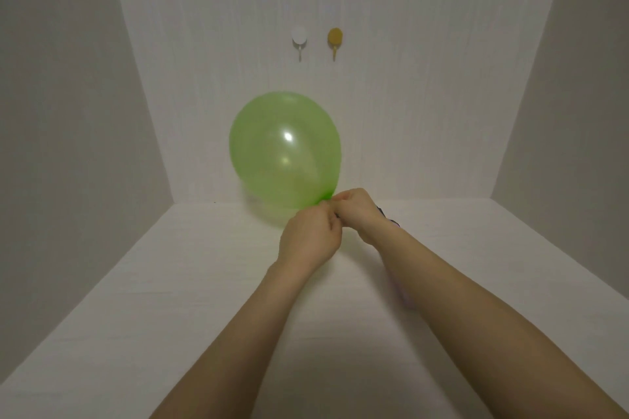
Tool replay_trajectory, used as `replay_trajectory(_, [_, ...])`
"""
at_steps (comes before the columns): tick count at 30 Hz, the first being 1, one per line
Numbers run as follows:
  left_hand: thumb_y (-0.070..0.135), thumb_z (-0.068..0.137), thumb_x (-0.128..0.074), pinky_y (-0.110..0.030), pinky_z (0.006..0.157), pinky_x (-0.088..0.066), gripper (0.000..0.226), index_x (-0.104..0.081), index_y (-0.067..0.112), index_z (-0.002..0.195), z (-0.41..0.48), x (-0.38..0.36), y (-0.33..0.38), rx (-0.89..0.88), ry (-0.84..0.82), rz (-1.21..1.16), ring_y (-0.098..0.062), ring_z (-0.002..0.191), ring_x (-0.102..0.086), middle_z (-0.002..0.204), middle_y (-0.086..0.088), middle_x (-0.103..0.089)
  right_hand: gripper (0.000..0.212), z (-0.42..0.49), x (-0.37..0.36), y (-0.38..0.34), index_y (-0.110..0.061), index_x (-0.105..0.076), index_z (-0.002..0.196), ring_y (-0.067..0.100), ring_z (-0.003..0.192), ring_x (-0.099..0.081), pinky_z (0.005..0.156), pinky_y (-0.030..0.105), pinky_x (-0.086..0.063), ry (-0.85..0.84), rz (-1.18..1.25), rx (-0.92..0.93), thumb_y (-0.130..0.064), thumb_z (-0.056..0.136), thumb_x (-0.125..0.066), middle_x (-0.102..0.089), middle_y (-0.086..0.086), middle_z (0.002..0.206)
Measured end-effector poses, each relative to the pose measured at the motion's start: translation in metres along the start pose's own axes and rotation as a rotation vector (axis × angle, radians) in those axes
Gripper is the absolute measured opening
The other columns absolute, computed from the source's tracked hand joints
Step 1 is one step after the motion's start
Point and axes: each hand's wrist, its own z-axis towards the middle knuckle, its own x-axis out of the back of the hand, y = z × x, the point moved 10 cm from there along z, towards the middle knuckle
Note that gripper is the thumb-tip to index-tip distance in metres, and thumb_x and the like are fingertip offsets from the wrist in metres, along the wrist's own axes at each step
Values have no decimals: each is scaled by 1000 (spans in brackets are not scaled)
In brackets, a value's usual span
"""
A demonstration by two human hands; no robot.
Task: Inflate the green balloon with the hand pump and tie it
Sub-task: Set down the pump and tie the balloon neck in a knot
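Note:
A translucent green balloon (285, 155), inflated and round, hangs above the white table in front of the back wall. Its darker neck points down and right into my fingers. My left hand (309, 236) and my right hand (359, 214) are pressed together just below and right of the balloon, both pinching its neck, which my fingers mostly hide. Behind my right wrist lies a dark object (386, 214) that may be the hand pump; only a sliver shows, and a faint purple shape (405, 294) lies under my right forearm.
The white table (170, 282) is boxed in by a white back wall and grey side walls. Two hooks hang on the back wall above the balloon, a white hook (300, 39) and a gold hook (335, 39).

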Motion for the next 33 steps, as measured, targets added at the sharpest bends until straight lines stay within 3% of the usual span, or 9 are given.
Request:
replay_trajectory(4, [12,76,-68,-31,68,-45,26,-62,9,102,4,32,49,-366,230,354,-28,98,-59,102,-5,-65,30,3,12,-13,-7,-53,54,16,51,-49,46,15,-46,-2,-84,39,6,81,-48,-51,2,45])
replay_trajectory(6, [9,64,-76,-33,90,-49,47,-65,9,109,7,31,70,-578,291,456,-32,116,-57,113,-7,-68,30,2,13,-24,-11,-50,57,12,51,-48,44,8,-40,-25,-264,104,4,83,-46,-50,3,53])
replay_trajectory(7, [9,72,-69,-37,110,-34,56,-57,11,126,12,24,75,-621,197,497,-31,135,-42,129,-6,-61,29,0,13,-29,-12,-49,60,11,51,-47,43,8,-37,-38,-339,142,4,84,-45,-50,2,55])
replay_trajectory(9, [9,85,-52,-39,121,0,70,-28,23,149,23,7,71,-602,-45,583,-21,149,-9,147,0,-46,22,-1,10,-29,-12,-49,68,13,51,-46,48,15,-39,-71,-350,169,-1,86,-45,-49,4,58])
replay_trajectory(13, [10,88,-47,-38,121,3,81,-4,37,151,38,-6,56,-548,-157,684,-15,149,-14,140,-9,-53,20,-3,9,-21,-9,-53,70,14,49,-41,51,22,-41,-118,-95,118,3,83,-46,-47,6,57])
replay_trajectory(16, [19,91,-48,-38,120,2,66,-21,33,149,46,-10,44,-546,-141,723,-13,146,-23,138,-1,-56,25,-8,9,-13,-6,-54,64,14,53,-40,56,23,-43,-164,43,88,8,84,-50,-45,5,56])
replay_trajectory(20, [39,91,-51,-36,121,0,29,-64,29,115,50,-5,31,-518,-212,789,-13,140,-34,124,6,-65,38,-12,2,3,-12,-56,53,13,51,-38,61,23,-45,-304,170,31,-4,91,-57,-46,0,53])
replay_trajectory(27, [45,95,-43,-35,120,-8,36,-66,25,113,50,3,30,-564,-226,862,-16,129,-46,119,4,-66,17,-13,7,3,-1,-68,92,14,60,-52,79,30,-52,-381,213,10,4,92,-51,-57,3,62])
replay_trajectory(33, [40,99,-35,-36,119,-13,36,-65,25,113,53,26,12,-528,-240,886,-16,120,-52,114,5,-66,13,-14,32,-1,3,-72,91,12,58,-60,64,16,-52,-223,-12,98,-7,84,-68,-68,8,69])
